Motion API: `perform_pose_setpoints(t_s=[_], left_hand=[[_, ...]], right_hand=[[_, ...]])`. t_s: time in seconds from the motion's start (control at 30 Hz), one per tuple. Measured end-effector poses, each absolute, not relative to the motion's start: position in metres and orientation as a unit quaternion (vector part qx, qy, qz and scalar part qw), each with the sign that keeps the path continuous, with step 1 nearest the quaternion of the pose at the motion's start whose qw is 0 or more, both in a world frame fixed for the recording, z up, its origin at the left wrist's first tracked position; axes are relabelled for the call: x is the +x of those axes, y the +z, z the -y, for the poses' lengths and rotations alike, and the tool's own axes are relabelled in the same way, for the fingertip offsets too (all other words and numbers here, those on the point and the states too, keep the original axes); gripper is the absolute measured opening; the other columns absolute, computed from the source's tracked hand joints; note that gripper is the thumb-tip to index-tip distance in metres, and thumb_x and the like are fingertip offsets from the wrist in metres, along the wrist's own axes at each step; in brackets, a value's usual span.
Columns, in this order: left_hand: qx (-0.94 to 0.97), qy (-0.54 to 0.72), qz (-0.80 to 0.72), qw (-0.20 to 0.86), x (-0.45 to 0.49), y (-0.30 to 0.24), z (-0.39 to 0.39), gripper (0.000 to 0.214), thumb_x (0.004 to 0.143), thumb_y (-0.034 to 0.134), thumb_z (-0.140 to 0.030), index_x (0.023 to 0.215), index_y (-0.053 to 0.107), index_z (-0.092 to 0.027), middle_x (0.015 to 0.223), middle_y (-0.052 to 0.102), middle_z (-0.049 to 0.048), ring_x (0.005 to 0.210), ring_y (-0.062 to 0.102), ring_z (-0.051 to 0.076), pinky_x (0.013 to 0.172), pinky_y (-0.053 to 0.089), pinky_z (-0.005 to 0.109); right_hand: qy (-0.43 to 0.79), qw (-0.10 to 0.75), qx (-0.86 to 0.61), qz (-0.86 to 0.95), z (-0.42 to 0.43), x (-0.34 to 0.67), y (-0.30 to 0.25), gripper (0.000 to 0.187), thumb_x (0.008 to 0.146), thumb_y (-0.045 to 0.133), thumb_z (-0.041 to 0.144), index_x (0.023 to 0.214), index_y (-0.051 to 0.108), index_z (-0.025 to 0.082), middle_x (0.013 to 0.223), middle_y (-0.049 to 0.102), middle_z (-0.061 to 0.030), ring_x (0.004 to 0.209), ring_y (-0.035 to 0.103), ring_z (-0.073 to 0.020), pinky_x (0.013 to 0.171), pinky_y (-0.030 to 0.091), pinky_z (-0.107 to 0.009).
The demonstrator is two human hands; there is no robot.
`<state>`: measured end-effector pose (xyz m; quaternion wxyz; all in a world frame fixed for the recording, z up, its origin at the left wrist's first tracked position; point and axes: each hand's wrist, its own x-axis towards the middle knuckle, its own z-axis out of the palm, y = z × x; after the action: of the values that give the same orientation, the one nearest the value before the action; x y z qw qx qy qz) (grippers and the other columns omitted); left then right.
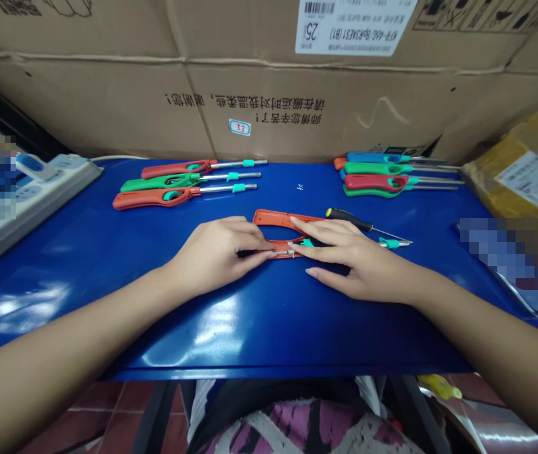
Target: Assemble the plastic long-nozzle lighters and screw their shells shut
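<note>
An orange lighter shell [276,219] lies opened in two halves on the blue table [108,252] in the middle. My left hand [217,252] has its fingers pinched on a thin metal part at the nearer half. My right hand [349,255] lies with fingers stretched over the same half, fingertips pressing on it beside a teal trigger piece [307,243]. A black-handled screwdriver [349,219] lies just behind my right hand. A metal nozzle tube with a teal collar [392,243] pokes out to the right of it.
Three long lighters [174,183] lie in a row at the back left, several more [382,173] are stacked at the back right. Cardboard boxes [269,82] wall off the rear. A white power strip [37,183] sits at the left, a yellow parcel [524,164] at the right.
</note>
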<state>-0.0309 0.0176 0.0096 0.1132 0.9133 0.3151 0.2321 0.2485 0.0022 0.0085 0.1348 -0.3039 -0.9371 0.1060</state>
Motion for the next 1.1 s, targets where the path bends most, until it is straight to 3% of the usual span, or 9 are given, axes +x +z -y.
perform_pose_setpoints(t_s=[0.13,0.27,0.37,0.47,0.73,1.1], left_hand=[[0.911,0.245,-0.320,0.085,-0.030,0.013,-0.014,0.018,0.095,0.064,-0.031,0.102,0.077,-0.020,0.095,0.076,0.0035,0.085,0.068,0.018,0.079,0.054,0.031],[0.911,0.270,-0.297,0.094,-0.027,0.013,-0.011,0.022,0.095,0.063,-0.028,0.113,0.074,-0.019,0.105,0.075,0.0052,0.094,0.064,0.019,0.087,0.053,0.035],[0.929,0.231,-0.271,0.101,-0.023,0.007,-0.011,0.029,0.099,0.058,-0.024,0.126,0.068,-0.022,0.122,0.070,0.0061,0.110,0.061,0.022,0.098,0.049,0.039],[0.939,0.190,-0.267,0.108,-0.020,-0.001,-0.011,0.035,0.102,0.052,-0.022,0.136,0.061,-0.024,0.135,0.063,0.0075,0.123,0.057,0.024,0.105,0.046,0.043],[0.945,0.159,-0.255,0.132,-0.021,-0.001,-0.010,0.045,0.102,0.042,-0.013,0.143,0.055,-0.028,0.138,0.058,0.0083,0.123,0.052,0.025,0.106,0.045,0.046],[0.953,0.119,-0.256,0.109,-0.021,0.003,-0.010,0.051,0.098,0.044,-0.011,0.145,0.054,-0.029,0.139,0.056,0.0111,0.121,0.050,0.029,0.101,0.047,0.050]], right_hand=[[0.079,0.190,-0.339,0.918,-0.009,0.255,0.013,0.043,0.099,0.054,0.023,0.142,0.058,0.022,0.147,0.059,-0.0092,0.133,0.054,-0.0268,0.111,0.042,-0.051],[0.032,0.220,-0.354,0.908,-0.015,0.261,0.018,0.027,0.095,0.058,0.022,0.118,0.071,0.019,0.113,0.073,-0.0102,0.104,0.063,-0.0266,0.092,0.051,-0.046],[0.062,0.202,-0.363,0.908,-0.016,0.260,0.020,0.013,0.094,0.060,0.023,0.097,0.071,0.019,0.097,0.071,-0.0082,0.091,0.062,-0.0234,0.084,0.050,-0.040],[0.096,0.171,-0.359,0.913,-0.014,0.258,0.021,0.010,0.093,0.059,0.021,0.088,0.067,0.019,0.090,0.069,-0.0051,0.086,0.061,-0.0207,0.081,0.048,-0.036],[0.148,0.141,-0.419,0.884,-0.013,0.259,0.018,0.007,0.091,0.062,0.020,0.092,0.068,0.021,0.088,0.069,-0.0010,0.076,0.059,-0.0156,0.066,0.041,-0.028],[0.224,0.198,-0.436,0.849,-0.015,0.258,0.017,0.012,0.086,0.061,0.015,0.087,0.073,0.019,0.073,0.063,-0.0001,0.059,0.049,-0.0111,0.057,0.038,-0.025]])
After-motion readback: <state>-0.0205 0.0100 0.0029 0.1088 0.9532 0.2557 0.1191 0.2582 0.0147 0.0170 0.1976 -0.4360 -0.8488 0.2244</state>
